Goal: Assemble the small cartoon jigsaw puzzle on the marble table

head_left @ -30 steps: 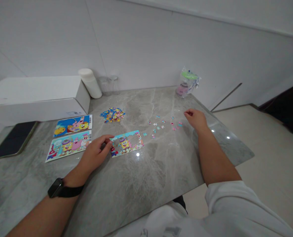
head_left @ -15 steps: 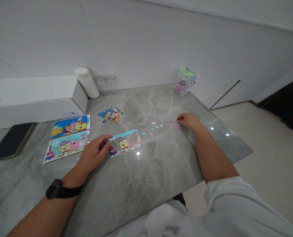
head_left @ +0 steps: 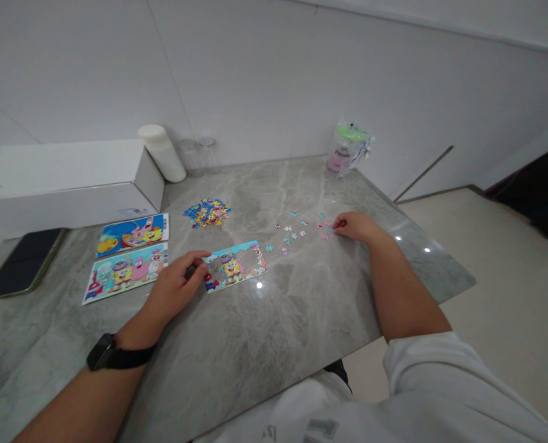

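A partly built cartoon jigsaw point(head_left: 235, 266) lies in the middle of the grey marble table point(head_left: 274, 332). My left hand point(head_left: 176, 285), fingers curled, rests on the table and presses the jigsaw's left edge. My right hand point(head_left: 354, 225) reaches to the right end of a scatter of loose pink and blue pieces point(head_left: 302, 232). Its fingers are pinched at a small piece lying there. A heap of mixed pieces point(head_left: 208, 212) sits farther back.
Two cartoon picture cards point(head_left: 128, 253) lie left of the jigsaw. Behind them stands a long white box point(head_left: 61, 184), and a dark phone point(head_left: 22, 261) lies at the far left. A white cylinder point(head_left: 162, 152), clear jars point(head_left: 195, 154) and a bagged cup point(head_left: 348, 151) stand by the wall.
My right hand has moved left and nearer, from open table down onto the end of the scattered pieces, and pinched there. My left hand stays on the jigsaw's edge.
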Demonstrator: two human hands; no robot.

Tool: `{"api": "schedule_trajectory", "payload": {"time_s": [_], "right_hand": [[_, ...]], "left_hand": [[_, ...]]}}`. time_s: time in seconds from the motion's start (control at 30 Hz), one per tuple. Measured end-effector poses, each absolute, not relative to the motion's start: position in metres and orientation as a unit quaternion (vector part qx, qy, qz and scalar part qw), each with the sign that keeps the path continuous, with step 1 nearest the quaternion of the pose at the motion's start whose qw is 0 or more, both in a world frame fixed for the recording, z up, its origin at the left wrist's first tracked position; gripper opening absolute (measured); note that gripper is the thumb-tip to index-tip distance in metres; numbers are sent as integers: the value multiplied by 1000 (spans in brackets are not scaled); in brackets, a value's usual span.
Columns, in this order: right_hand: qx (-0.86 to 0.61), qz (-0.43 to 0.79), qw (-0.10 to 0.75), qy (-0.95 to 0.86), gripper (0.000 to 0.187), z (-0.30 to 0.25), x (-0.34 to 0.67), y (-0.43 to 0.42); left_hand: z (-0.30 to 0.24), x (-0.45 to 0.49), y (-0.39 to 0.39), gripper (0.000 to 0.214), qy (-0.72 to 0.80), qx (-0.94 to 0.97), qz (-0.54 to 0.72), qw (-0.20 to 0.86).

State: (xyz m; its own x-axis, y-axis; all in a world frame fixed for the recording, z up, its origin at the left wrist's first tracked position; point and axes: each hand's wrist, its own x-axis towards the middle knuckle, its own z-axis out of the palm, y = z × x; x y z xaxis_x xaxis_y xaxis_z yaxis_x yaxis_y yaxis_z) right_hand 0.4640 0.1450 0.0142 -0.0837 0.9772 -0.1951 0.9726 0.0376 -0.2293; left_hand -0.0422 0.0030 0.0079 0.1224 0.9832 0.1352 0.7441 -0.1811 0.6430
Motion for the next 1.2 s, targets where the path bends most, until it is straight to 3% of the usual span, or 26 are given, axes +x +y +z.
{"api": "schedule_trajectory", "payload": {"time_s": [0.6,0.97,1.2], "right_hand": [[-550,257,28,-794,9,12,410,128],[-529,145,43,-835,21,13,408,132],[-493,137,143,-847,19,11,383,123]], "left_hand": [[9,-42,3,44,597,721,271,224],[8,-42,2,46,600,722,264,221],[12,-41,2,44,596,721,269,227]]}}
